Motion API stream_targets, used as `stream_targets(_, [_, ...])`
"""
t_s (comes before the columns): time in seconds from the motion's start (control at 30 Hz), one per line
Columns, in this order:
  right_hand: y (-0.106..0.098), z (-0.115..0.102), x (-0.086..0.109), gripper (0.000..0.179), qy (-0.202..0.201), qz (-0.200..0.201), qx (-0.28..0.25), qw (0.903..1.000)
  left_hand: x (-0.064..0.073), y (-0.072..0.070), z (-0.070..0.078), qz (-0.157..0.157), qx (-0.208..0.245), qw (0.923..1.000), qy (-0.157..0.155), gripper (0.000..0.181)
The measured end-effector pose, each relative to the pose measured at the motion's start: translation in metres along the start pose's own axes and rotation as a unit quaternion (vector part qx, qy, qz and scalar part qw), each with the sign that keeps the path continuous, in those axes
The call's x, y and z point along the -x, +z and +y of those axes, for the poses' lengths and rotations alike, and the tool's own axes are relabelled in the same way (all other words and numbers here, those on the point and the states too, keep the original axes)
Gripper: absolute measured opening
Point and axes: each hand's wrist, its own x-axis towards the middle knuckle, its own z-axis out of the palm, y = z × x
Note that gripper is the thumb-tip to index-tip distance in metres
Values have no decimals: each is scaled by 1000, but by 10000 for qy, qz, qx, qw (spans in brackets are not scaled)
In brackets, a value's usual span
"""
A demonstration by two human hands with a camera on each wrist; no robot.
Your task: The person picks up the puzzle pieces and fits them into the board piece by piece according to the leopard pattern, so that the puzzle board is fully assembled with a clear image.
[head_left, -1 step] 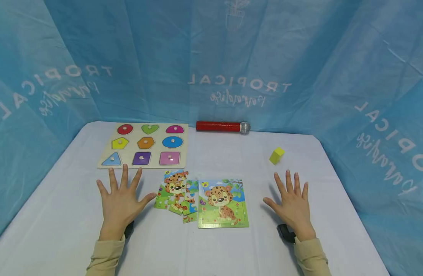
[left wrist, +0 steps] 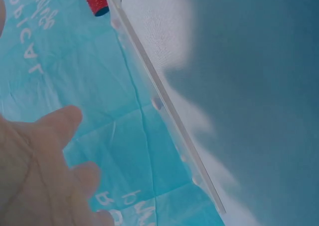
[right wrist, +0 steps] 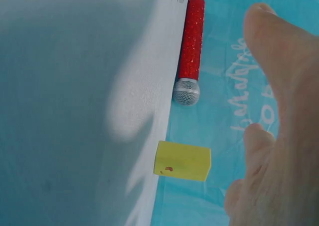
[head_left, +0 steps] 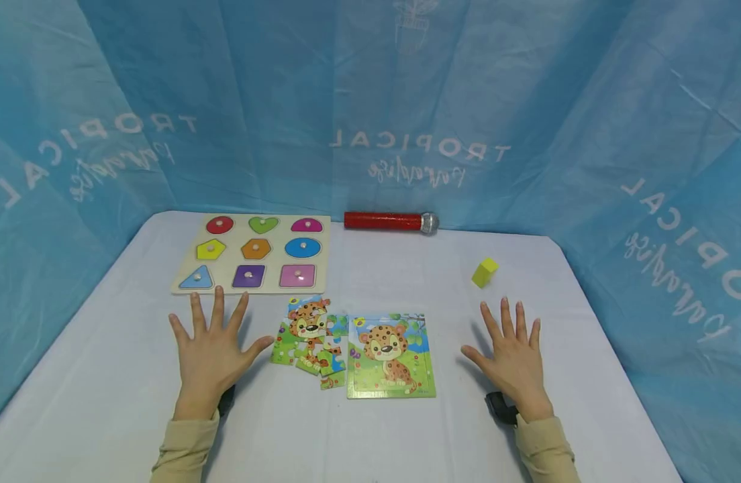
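Observation:
My left hand (head_left: 210,362) is held over the table's left side, palm down with straight, spread fingers, and holds nothing. Its thumb tip comes close to the loose jigsaw pieces (head_left: 310,329), which overlap in a partly joined leopard picture. Beside them lies a square puzzle board (head_left: 391,359) showing the same spotted leopard cub on grass. On the other side, my right hand (head_left: 512,362) has its fingers spread too, with nothing in it. A yellow block (head_left: 484,272) stands just beyond those fingertips; in the right wrist view the block (right wrist: 182,160) shows a small reddish mark.
A wooden shape board (head_left: 252,255) with several knobbed, coloured shapes lies at the back left. Next to it, a red glittery microphone (head_left: 382,221) with a silver head lies along the table's back edge. Blue printed curtains (head_left: 370,87) enclose the white-covered table (head_left: 394,443).

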Motion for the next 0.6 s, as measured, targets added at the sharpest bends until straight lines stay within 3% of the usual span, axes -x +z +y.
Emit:
stream_targets(0.1, [2,-2,0,93,-67,-17,-62,10000,6,0,-2,-58,-15,9999,-92,96])
stream_targets(0.27, [5,-6,-1,94,-88,-162,-382,9991,-4,-3,5,-256,36,9996,-69,94])
stream_targets(0.47, [15,-22,-1,95,-272,-538,-726,9955,-5,-8,13,-595,167,9981,-5,91])
stream_targets(0.6, [24,-37,-3,97,-640,-804,-1419,9845,-9,-6,24,-981,648,9928,222,82])
